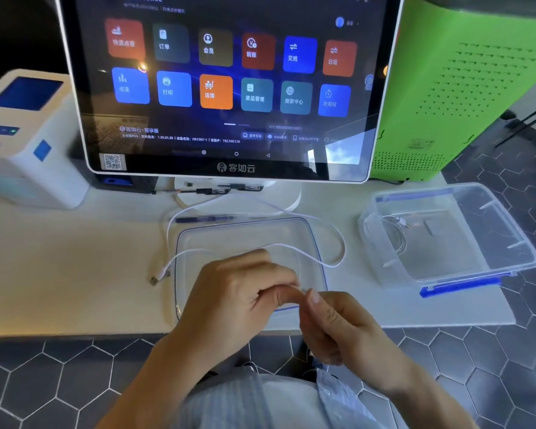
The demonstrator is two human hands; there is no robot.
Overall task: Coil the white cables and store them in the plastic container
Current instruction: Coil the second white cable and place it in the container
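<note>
Nearest the lens: a pale striped sleeve or shirt front, then two bare hands meeting just above the near edge of the counter (75,274). Left hand (239,301) curled, fingers (288,297) folded inward toward the thumb; right hand (338,323) likewise curled, fingertip against the left thumb area. Apparently pinching one end of the white cable (291,246) between them, though the pinched bit itself hidden by the fingers, so hard to confirm. Cable mostly uncoiled: one run arcing from behind the left knuckles across the clear lid (198,239) lying flat on the counter, out to a bend near the lid's right edge, back along the far side past a pen (205,218), then down the lid's left side to a USB plug (159,277) resting on the counter just left of the lid, well apart from both hands. Plastic container (508,243) open at the right of the counter, blue clips showing, with what looks like one thin white coiled cable (395,235) already inside near its left wall. Judged progress: about one cable stored, this one only at the start of coiling, no loops formed yet; winding, then placing in the container, still to do. Behind: touchscreen terminal (229,88), small white printer (28,134), green cabinet (464,88).
</note>
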